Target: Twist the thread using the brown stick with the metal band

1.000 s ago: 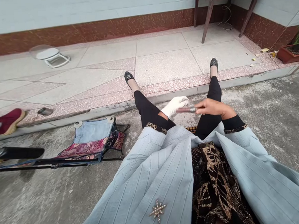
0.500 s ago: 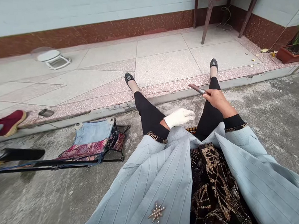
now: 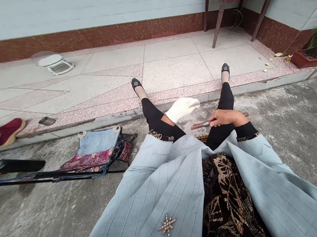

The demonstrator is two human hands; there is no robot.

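I sit on the concrete with both legs stretched out in front of me. My right hand (image 3: 226, 117) is bare and closed around a short reddish-brown stick with a silver band (image 3: 200, 125), whose tip points left. My left hand (image 3: 183, 108) wears a white glove and hovers just above and left of the stick's tip. Its fingers are drawn together and loosely curled, and anything they may hold is hidden. Both hands hang over my black-trousered knees (image 3: 159, 124), above the hem of my light blue striped coat (image 3: 167, 175).
A folded patchwork stool (image 3: 96, 154) lies on the ground to my left, with a dark red shoe (image 3: 7, 131) and a small tin (image 3: 47, 121) beyond it. A raised tiled step (image 3: 171, 66) crosses ahead, bearing a wooden table (image 3: 234, 6), a white stand (image 3: 54, 62) and a planter (image 3: 309, 57).
My right hand swung the stick up and away over my right leg, then brought it back down and left. My gloved left hand dropped toward my lap, then rose again beside the stick's tip.
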